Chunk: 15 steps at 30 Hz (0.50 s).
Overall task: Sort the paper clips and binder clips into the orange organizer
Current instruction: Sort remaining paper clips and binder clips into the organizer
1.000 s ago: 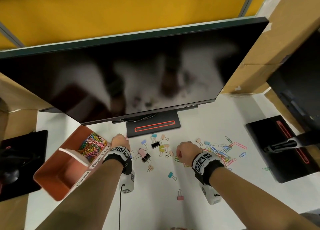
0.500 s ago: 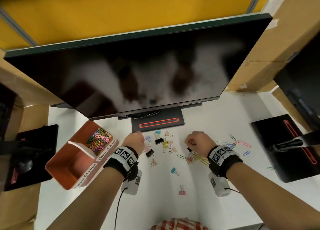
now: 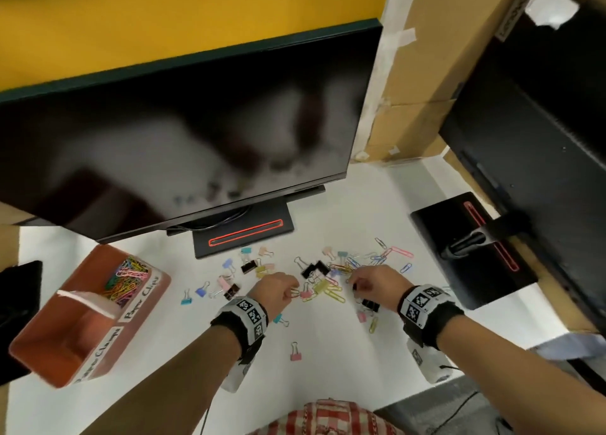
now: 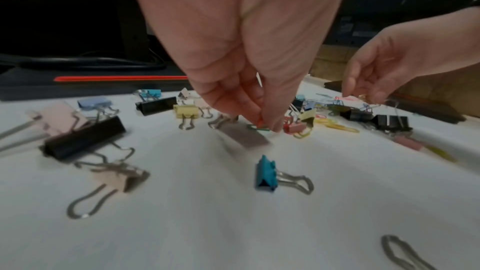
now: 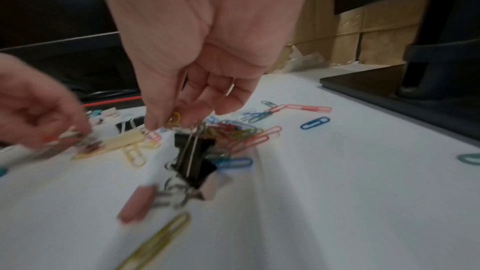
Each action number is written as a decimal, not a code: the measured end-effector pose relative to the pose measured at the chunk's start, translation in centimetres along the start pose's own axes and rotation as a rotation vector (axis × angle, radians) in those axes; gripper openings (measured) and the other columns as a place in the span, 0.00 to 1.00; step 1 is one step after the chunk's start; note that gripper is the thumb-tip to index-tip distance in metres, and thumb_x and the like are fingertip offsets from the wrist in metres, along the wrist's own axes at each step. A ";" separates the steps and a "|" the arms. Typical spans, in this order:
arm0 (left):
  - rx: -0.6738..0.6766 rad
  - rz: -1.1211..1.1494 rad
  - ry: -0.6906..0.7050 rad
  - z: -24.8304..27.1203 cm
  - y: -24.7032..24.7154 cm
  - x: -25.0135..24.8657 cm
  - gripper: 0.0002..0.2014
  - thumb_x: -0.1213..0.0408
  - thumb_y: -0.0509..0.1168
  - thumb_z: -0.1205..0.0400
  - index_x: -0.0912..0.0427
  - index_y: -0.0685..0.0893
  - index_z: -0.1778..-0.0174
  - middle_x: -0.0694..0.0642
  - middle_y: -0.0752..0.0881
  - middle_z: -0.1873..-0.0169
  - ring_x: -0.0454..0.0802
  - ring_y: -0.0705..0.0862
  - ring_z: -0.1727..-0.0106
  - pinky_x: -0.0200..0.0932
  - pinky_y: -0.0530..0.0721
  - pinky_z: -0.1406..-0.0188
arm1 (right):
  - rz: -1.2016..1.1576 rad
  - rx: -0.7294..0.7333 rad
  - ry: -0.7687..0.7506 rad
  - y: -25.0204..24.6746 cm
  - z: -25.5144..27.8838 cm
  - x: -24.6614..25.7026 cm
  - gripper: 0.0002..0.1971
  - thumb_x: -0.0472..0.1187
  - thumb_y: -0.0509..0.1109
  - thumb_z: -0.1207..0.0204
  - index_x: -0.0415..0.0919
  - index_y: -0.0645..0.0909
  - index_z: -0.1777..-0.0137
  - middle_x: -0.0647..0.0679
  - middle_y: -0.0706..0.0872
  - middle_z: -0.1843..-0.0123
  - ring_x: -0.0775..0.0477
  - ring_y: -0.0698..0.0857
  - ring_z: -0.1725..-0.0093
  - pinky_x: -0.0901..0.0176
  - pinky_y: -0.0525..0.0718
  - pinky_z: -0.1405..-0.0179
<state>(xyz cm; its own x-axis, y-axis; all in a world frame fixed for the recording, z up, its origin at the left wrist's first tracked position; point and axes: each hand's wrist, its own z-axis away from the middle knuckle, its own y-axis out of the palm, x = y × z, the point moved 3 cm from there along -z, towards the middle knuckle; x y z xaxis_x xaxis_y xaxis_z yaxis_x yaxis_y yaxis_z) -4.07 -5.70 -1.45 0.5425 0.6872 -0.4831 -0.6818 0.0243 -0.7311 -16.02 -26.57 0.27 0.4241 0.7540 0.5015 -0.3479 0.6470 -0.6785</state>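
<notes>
Now, hands: we count two, both low over the white counter (image 3: 328,385).
Left hand (image 3: 273,288): our thumb and forefinger pinch a small paper clip (image 4: 259,127) against the counter; the left wrist view shows green and red wire at the fingertips (image 4: 272,124), while the head view shows only a bit of red there.
Right hand (image 3: 373,283): its grip is narrow, with a yellow paper clip (image 5: 174,119) between thumb and fingers; the right wrist view also shows the wire handle of a black binder clip (image 5: 193,157) rising to the fingertips, but we cannot tell whether they hold it.
Orange organizer (image 3: 42,359): one, at the left of the counter, well apart from both hands, with two compartments split by a white divider; the far one holds a heap of coloured paper clips (image 3: 126,279), the near one looks bare inside.
Labels: two white handwritten strips on its side, seen only from the head.
Loose clips: we count four black binder clips in the head view; the pastel binder clips and paper clips scattered between the hands and the monitor stand (image 3: 242,234) are too many and too blurred to count.
Monitors: two, one ahead and one (image 3: 531,139) at the right.
</notes>
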 end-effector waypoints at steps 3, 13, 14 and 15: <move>0.005 -0.053 -0.057 -0.8 0.3 0.2 0.14 0.69 0.63 0.20 0.59 0.80 0.38 0.56 0.81 0.44 0.53 0.81 0.43 0.40 0.77 0.42 | 0.026 -0.002 -0.078 1.4 0.5 1.1 0.12 0.43 0.70 0.27 0.49 0.82 0.43 0.51 0.91 0.53 0.49 0.89 0.56 0.63 0.80 0.49; -0.003 -0.168 -0.129 -1.6 0.6 0.2 0.05 0.65 0.62 0.18 0.59 0.82 0.50 0.54 0.77 0.49 0.56 0.81 0.46 0.46 0.80 0.44 | 0.410 -0.046 -0.119 0.9 -3.2 3.2 0.14 0.38 0.61 0.22 0.48 0.79 0.39 0.46 0.87 0.45 0.41 0.83 0.42 0.50 0.73 0.39; -0.003 -0.200 -0.136 -1.5 0.5 0.1 0.06 0.64 0.60 0.18 0.58 0.81 0.50 0.55 0.80 0.48 0.56 0.81 0.46 0.48 0.81 0.44 | 0.430 -0.080 -0.110 0.3 -3.4 2.7 0.13 0.38 0.61 0.21 0.49 0.80 0.40 0.46 0.87 0.44 0.41 0.82 0.42 0.49 0.73 0.40; -0.006 -0.225 -0.143 -1.4 0.5 0.1 0.06 0.64 0.59 0.18 0.56 0.80 0.49 0.54 0.82 0.47 0.55 0.81 0.46 0.49 0.81 0.44 | 0.446 -0.116 -0.100 -0.5 -3.6 2.2 0.13 0.39 0.60 0.21 0.49 0.80 0.40 0.47 0.87 0.44 0.41 0.82 0.42 0.49 0.73 0.41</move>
<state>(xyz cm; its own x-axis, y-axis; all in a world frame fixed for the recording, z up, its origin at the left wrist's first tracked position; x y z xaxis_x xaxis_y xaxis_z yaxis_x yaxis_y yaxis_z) -3.70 -6.64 -2.52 0.6050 0.7606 -0.2355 -0.5491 0.1843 -0.8152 -11.94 -25.65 -0.20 0.1698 0.9664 0.1931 -0.3800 0.2451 -0.8920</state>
